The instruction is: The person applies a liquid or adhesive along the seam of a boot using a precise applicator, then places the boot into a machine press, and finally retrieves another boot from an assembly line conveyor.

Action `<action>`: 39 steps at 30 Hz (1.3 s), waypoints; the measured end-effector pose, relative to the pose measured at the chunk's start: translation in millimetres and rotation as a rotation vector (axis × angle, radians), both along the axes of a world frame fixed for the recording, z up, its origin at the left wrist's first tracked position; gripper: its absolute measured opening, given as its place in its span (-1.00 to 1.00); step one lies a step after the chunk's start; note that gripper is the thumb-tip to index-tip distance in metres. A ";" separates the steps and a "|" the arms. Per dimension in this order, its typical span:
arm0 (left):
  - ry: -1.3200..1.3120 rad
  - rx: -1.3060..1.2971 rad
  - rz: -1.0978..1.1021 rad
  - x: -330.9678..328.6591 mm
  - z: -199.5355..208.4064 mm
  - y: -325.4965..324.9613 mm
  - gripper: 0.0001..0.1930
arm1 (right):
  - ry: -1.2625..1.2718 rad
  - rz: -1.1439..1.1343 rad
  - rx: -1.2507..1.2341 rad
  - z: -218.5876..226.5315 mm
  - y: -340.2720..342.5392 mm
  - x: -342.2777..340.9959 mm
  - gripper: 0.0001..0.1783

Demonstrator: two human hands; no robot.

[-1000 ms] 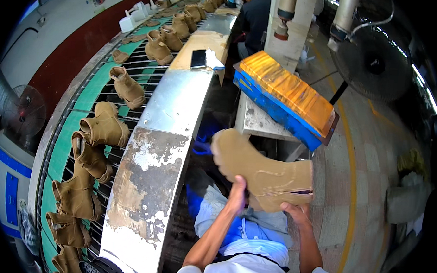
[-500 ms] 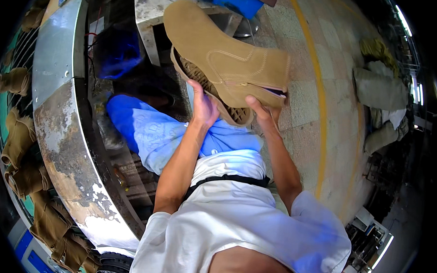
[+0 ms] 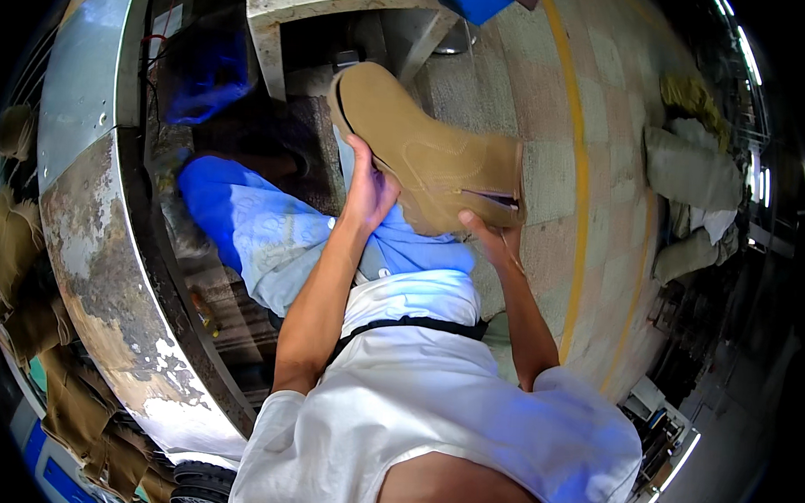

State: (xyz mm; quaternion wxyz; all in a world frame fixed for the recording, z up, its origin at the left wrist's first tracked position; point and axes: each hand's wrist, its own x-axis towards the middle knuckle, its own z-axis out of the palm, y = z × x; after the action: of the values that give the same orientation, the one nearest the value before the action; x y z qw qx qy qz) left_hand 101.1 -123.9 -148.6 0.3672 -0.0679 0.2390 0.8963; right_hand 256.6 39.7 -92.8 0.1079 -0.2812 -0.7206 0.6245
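Note:
A tan ankle boot (image 3: 424, 137) is held up over my lap, its toe to the upper left and its shaft to the right. My left hand (image 3: 372, 190) grips the sole side under the forefoot, thumb up along its edge. At the shaft end, my right hand (image 3: 495, 241) holds the boot with its thumb near the zip (image 3: 493, 200), which gapes a little. The other fingers of both hands are mostly hidden behind the boot. Most of the sole is turned out of sight.
A worn metal machine edge (image 3: 111, 232) curves along my left, with several tan boot pieces (image 3: 76, 400) beyond it. A pale stand (image 3: 349, 3) is ahead. Grey cloth bundles (image 3: 693, 169) lie on the far right, past a yellow floor line (image 3: 582, 196).
The boot has come down toward me and rolled, so the ridged tread that showed earlier is now turned away. Both hands keep hold of it.

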 end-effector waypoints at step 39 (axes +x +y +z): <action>0.561 -0.462 0.246 -31.5 89.4 -63.4 -0.29 | -0.262 0.370 0.283 -45.0 -5.7 78.5 -0.03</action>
State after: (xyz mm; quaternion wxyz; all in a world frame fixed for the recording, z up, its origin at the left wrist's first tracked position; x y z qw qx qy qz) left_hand 69.5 -187.2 -59.3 0.1521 0.0708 0.5158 0.8401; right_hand 335.1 33.9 -137.8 -0.0642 -0.2052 -0.8478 0.4847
